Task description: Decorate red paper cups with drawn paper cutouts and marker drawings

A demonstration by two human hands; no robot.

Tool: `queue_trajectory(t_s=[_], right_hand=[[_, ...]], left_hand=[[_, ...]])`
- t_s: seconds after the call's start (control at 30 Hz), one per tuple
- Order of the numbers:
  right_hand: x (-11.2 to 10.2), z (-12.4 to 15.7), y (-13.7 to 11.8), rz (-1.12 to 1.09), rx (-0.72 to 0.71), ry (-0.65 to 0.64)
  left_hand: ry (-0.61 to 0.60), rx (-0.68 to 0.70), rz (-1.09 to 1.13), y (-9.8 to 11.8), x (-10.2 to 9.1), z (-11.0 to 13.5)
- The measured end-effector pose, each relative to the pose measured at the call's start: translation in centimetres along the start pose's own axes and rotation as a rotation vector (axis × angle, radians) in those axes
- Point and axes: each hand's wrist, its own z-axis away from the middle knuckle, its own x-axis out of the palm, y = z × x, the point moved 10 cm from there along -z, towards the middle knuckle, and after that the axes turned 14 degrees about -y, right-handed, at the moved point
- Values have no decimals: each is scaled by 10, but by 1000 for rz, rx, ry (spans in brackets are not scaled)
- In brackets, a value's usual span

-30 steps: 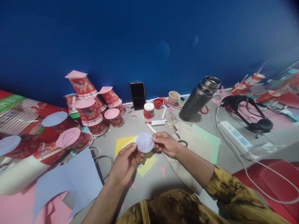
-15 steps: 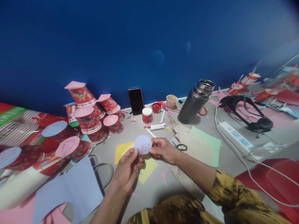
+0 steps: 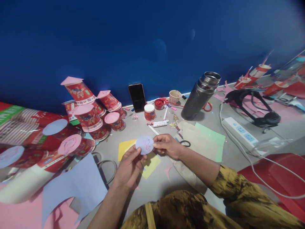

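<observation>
A light-blue paper circle [image 3: 144,145] with pink and dark marks on it is held up between both hands above the table. My left hand [image 3: 131,165] pinches its lower left edge between thumb and fingers. At its right edge, my right hand [image 3: 168,145] grips it with thumb and fingertips. Below the circle lie sheets of yellow paper [image 3: 152,164]. Just beyond the hands are white markers [image 3: 160,123] and a red paper cup [image 3: 149,113] with a white top. Black scissor handles [image 3: 185,143] show beside my right wrist.
Stacked red paper cups [image 3: 89,116] with paper discs stand at the left, near cut blue paper [image 3: 78,187]. A dark phone [image 3: 137,98] leans on the wall. A tall dark flask [image 3: 200,97], black headgear [image 3: 254,108] and a power strip [image 3: 240,133] are at the right.
The paper circle has turned a little, and its marks now sit nearer its right side. Both hands still hold it. The camera view has shifted slightly.
</observation>
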Motion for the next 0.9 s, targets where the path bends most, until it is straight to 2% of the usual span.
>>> queue_trajectory(t_s=[0.37, 0.57, 0.9], right_hand=[[-4, 0, 2, 33, 2, 12], [2, 1, 0, 46, 32, -37], [5, -1, -2, 15, -7, -66]], left_hand=[[-49, -41, -4, -5, 10, 1], [31, 3, 33, -2, 0, 0], [53, 78, -17, 6, -6, 4]])
